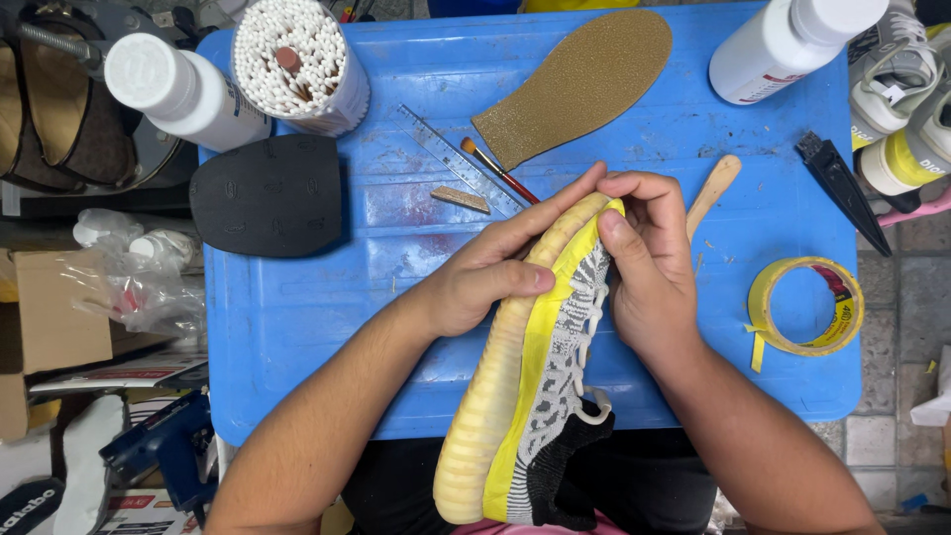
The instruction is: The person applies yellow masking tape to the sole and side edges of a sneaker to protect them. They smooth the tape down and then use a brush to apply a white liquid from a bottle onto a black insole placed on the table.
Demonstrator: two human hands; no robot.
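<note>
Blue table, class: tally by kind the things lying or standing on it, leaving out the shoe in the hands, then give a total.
On the blue table:
White bottles: 2
Cotton swab tub: 1
Black sole piece: 1
Tan insole: 1
Clear ruler: 1
Paintbrush: 1
Wooden sticks: 2
Yellow tape roll: 1
Total: 10

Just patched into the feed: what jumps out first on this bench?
The grey-and-white knit sneaker with a ribbed cream sole and a band of yellow tape, held at centre over the blue plastic table by the left hand and right hand. A yellow tape roll lies right, a black rubber sole piece left.
</note>
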